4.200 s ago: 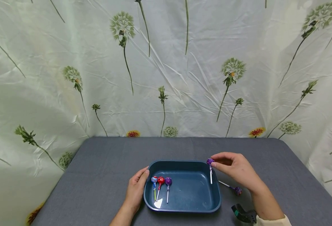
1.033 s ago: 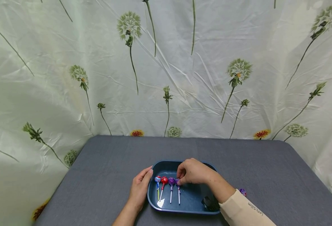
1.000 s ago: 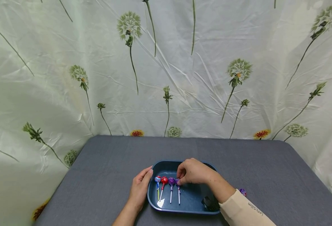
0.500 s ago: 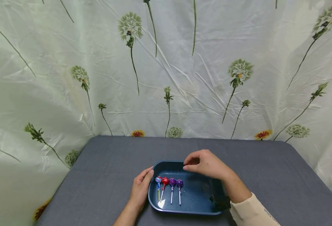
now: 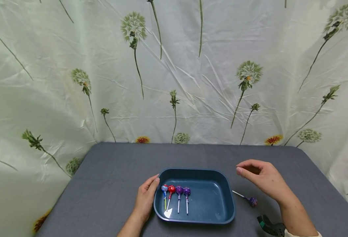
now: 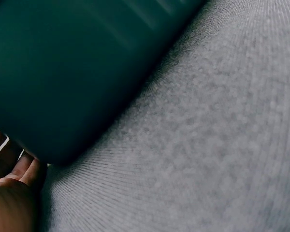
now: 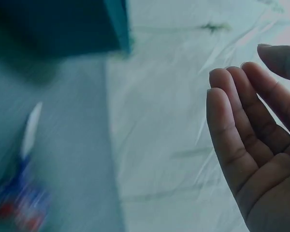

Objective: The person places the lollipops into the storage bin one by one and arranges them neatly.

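My left hand (image 5: 145,197) grips the dark blue tray (image 5: 203,220) at its left end, thumb over the rim and fingers outside; the left wrist view shows those fingers (image 6: 25,169) against the outer wall. Inside, a row lies toward the left: a blue lollipop (image 5: 164,188), a red lollipop (image 5: 171,189), a purple lollipop (image 5: 179,190) and another purple lollipop (image 5: 187,191). Above the table, right of the tray, my right hand (image 5: 265,177) hovers with nothing in it, fingers loosely bent. Below it lies one more purple lollipop (image 5: 252,201), its stick toward the tray.
A dark grey cloth covers the table (image 5: 117,171). Behind it hangs a pale curtain (image 5: 203,98) printed with dandelions. A black strap-like device (image 5: 270,225) sits at my right wrist.
The right hand has set the purple lollipop down beside the others in the tray and let go. It has then moved right, out of the tray. My left hand keeps its place.
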Available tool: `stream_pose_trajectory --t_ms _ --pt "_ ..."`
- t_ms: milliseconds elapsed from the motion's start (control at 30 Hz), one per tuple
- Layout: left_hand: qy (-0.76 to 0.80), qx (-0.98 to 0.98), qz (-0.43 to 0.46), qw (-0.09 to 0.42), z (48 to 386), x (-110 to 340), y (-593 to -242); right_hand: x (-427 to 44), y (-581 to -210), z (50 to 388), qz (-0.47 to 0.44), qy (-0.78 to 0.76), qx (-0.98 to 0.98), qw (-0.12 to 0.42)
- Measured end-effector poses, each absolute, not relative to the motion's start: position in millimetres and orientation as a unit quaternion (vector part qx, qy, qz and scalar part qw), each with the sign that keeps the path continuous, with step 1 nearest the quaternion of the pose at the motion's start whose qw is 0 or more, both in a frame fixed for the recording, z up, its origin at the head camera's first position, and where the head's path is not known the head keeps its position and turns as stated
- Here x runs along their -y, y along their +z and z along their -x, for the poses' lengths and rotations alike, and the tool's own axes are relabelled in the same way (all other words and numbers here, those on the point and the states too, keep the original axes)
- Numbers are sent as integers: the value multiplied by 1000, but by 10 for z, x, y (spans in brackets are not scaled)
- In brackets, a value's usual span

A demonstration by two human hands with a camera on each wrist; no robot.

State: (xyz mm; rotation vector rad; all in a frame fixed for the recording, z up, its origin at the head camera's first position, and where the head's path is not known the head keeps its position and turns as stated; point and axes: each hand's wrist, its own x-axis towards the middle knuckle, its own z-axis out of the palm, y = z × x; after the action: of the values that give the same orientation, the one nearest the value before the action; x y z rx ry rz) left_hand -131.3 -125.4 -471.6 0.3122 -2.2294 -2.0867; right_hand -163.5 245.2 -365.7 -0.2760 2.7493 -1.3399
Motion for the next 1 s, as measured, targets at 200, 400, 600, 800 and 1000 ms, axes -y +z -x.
stream_pose_trajectory --t_ms 200,400,600,800,1000 --pt "-679 726 -104 32 1316 1256 -4727 -2777 -3980 1501 25 -376 -924 71" --pt "-677 728 -101 36 1317 1268 -4707 -2897 -4226 1415 -20 -309 -947 86" --pt "-677 729 -99 31 1312 1270 -4710 -2890 -4320 1415 -17 -293 -951 100" --pt "-677 727 -104 30 1311 1259 -4721 -2907 -4313 1430 24 -324 -940 101" --pt "-674 730 -107 29 1312 1253 -4706 -2913 -4294 1411 32 -335 -936 97"
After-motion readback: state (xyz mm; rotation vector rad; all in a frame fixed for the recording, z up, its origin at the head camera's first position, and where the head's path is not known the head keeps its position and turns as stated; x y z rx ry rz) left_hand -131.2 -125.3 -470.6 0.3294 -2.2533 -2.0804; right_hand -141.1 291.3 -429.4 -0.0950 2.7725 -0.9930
